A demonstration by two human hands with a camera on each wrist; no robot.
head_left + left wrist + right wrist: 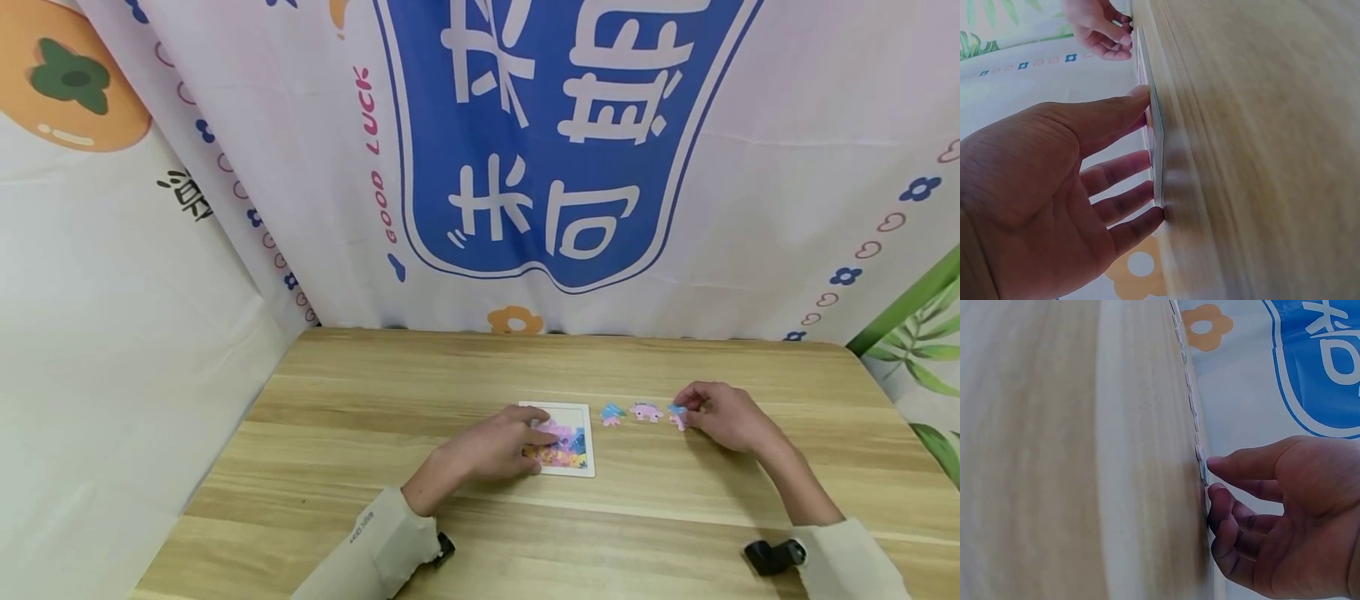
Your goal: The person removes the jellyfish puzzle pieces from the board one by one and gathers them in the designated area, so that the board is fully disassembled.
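Observation:
A small jigsaw puzzle in a white-edged tray (590, 454) lies on the table, its pink, yellow and blue picture showing in the lower part and pale bare backing above. Over its left side rests my left hand (491, 442), fingers spread, fingertips touching the tray and picture; the left wrist view shows them along the thin tray edge (1157, 137). To the right, the thumb and curled fingers of my right hand (723, 414) pinch a blue-and-pink puzzle piece (677, 416) at the tabletop. The right wrist view has the thumb tip against that piece (1203, 470).
Between the tray and my right hand lie a blue-and-pink piece (612, 413) and a mostly pink piece (646, 412), in a row. The wooden table (360, 400) meets a printed cloth (322, 208) at its back edge.

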